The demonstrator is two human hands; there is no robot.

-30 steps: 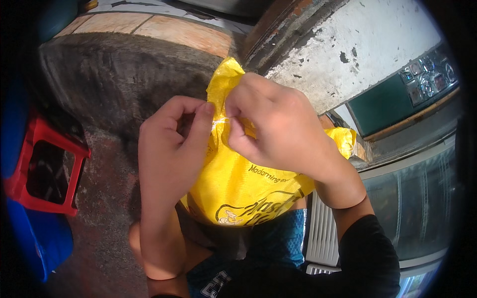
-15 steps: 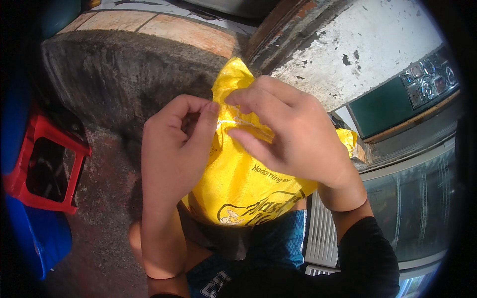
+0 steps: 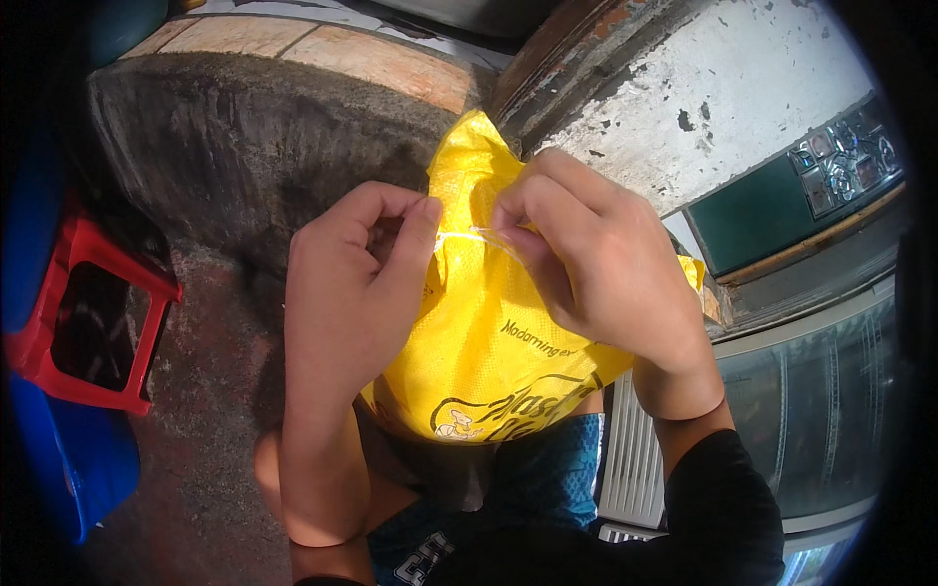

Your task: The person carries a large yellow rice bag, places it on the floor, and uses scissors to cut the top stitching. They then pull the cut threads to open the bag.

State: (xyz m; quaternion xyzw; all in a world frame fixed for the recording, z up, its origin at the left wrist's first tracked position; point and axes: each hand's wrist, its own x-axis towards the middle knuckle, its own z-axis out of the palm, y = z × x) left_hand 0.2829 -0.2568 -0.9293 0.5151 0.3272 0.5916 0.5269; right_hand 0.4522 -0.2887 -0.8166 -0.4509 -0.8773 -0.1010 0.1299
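Note:
A full yellow woven plastic sack stands upright in front of me, its gathered neck pointing up and away. White string runs across the neck between my two hands. On the left side of the neck, my left hand pinches the string between thumb and forefinger. My right hand is pinched on the string at the right side, with thumb and forefinger together. The sack's top flap sticks up beyond both hands. Where the string goes behind the neck is hidden.
A red plastic stool and a blue plastic container are at the left. Beyond the sack rises a dark concrete ledge with tiles on top. At the right stands a glass-fronted cabinet, below a peeling white wall.
My right thumb and fingers, apart before, have closed on the string. The string now stretches straighter across the neck. My left hand keeps its pinch.

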